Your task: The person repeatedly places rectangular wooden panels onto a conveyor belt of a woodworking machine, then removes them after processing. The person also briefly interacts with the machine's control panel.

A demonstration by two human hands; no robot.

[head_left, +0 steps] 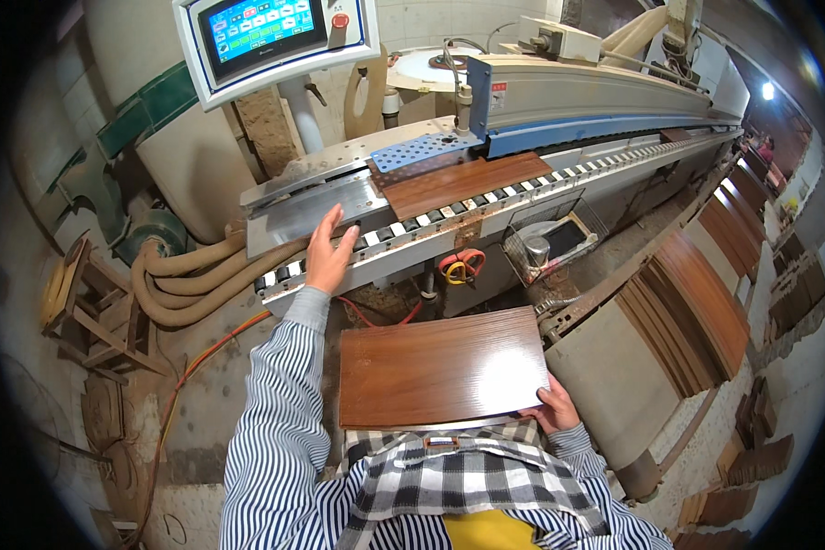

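Observation:
My left hand rests flat, fingers spread, on the metal infeed table of a long edge-working machine, beside its roller conveyor track. A brown wood panel lies on that track, partly under the machine's grey and blue housing. My right hand grips the right near corner of a second glossy brown wood panel, held flat against my checked apron in front of my waist.
A touch-screen control panel hangs above the infeed. Tan flexible hoses and an orange cable lie on the floor at left near a wooden stool. Stacks of brown panels stand at right.

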